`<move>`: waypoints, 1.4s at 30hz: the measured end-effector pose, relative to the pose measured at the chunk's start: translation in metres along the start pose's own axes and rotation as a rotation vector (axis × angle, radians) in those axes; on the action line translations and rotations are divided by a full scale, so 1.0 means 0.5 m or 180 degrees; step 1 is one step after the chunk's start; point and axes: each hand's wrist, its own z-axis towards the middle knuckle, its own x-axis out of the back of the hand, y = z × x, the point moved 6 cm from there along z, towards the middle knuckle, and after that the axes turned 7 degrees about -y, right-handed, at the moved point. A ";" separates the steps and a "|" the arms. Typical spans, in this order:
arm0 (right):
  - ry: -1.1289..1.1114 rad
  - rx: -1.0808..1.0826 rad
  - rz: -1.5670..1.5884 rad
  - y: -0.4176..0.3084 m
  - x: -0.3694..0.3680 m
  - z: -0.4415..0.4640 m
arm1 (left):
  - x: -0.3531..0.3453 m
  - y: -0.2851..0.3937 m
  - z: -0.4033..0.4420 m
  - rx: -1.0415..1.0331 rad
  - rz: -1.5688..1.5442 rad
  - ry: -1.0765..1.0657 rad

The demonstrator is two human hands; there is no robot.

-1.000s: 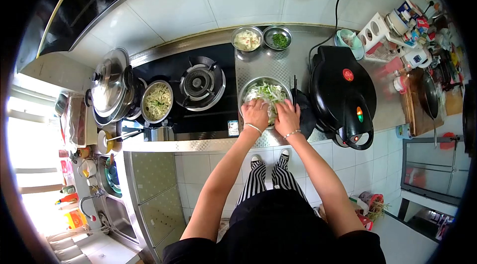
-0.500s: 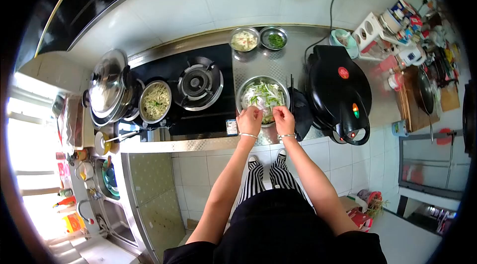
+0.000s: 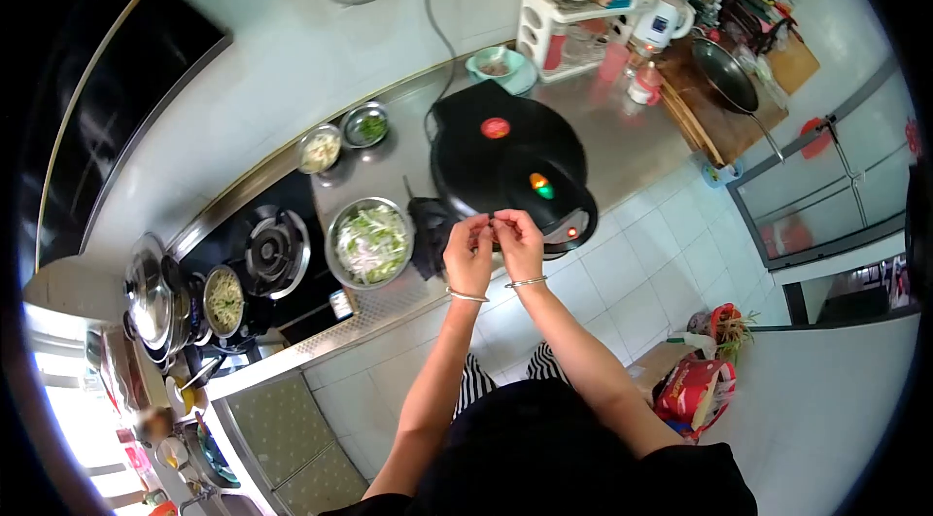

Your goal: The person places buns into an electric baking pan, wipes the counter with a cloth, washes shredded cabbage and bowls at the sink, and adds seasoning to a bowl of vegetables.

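My left hand (image 3: 468,256) and my right hand (image 3: 519,242) are close together in front of the black electric griddle (image 3: 476,147), near its handle. The fingers of both are bent and pressed together; whether anything small is between them cannot be made out. Left of them, a steel bowl (image 3: 333,268) holds shredded white and green vegetables. A dark cloth (image 3: 429,229) lies between that bowl and the griddle. The griddle's lid is down, and its green and orange lights are lit.
Two small bowls (image 3: 321,149) (image 3: 366,125) stand near the wall. A gas burner (image 3: 276,252), a pan of noodle-like food (image 3: 224,302) and a lidded pot (image 3: 149,297) are at left. A frying pan (image 3: 724,75) lies on a board at right. Bags (image 3: 688,390) sit on the floor.
The view has swung to the right. Both hands have left the vegetable bowl and are now beside the griddle's front, with their fingers drawn together.
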 end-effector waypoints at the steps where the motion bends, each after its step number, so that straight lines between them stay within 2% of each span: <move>1: 0.0044 -0.0016 0.0002 -0.011 0.056 0.014 | -0.059 -0.004 0.003 0.0052 -0.0187 -0.0068; 5: 0.0226 0.0046 -0.0059 -0.058 0.280 0.064 | -0.297 -0.010 0.013 0.0244 -0.0706 -0.0287; 6: 0.0296 0.0051 -0.0074 -0.075 0.332 0.075 | -0.358 -0.007 0.013 0.0489 -0.1132 -0.0359; 8: 0.0348 0.0056 0.0042 -0.104 0.422 0.102 | -0.457 0.004 0.021 0.0338 -0.0735 -0.0416; 11: 0.0676 -0.0101 0.0077 -0.137 0.540 0.135 | -0.578 0.019 0.036 0.0458 -0.0785 -0.0489; 13: 0.0637 -0.0105 0.0116 -0.140 0.597 0.172 | -0.642 0.010 0.062 0.0501 -0.0823 -0.0500; 17: 0.0687 -0.0222 0.0237 -0.109 0.688 0.258 | -0.753 -0.039 0.133 0.0770 -0.1406 -0.0637; 21: 0.0774 -0.0359 -0.0007 -0.073 0.771 0.377 | -0.861 -0.126 0.236 0.0845 -0.1303 -0.0529; 23: 0.0724 -0.0328 -0.0138 -0.060 0.816 0.441 | -0.920 -0.161 0.284 0.0917 -0.1583 -0.0494; 30: 0.0705 -0.0619 -0.0054 -0.021 0.925 0.632 | -1.058 -0.213 0.437 0.1215 -0.1738 -0.0479; 35: 0.0676 -0.0865 -0.0182 0.063 0.996 0.727 | -1.134 -0.276 0.496 0.1702 -0.1810 -0.0119; 39: 0.0553 -0.0687 -0.0441 0.128 1.063 0.796 | -1.193 -0.312 0.531 0.1835 -0.1442 0.0148; 42: -0.0030 -0.0879 -0.0188 0.158 1.077 0.840 | -1.233 -0.338 0.562 0.1774 -0.0981 0.0390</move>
